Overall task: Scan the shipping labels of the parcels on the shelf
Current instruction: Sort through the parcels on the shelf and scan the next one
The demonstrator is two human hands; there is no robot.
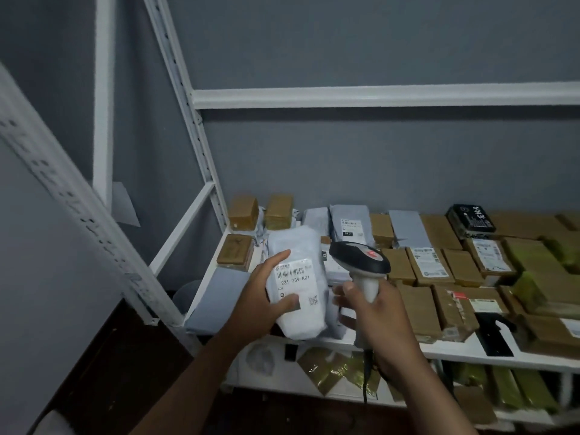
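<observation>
Our left hand [260, 296] pinches the parcel [296, 284], label [296, 282] up; our right hand [381, 321] grips the scanner [361, 262], at three o'clock from it.

Dim grey wall [345, 42], dark floor [125, 356]

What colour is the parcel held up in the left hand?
White, with a white barcode label; the parcel shows clearly in the head view.
</observation>
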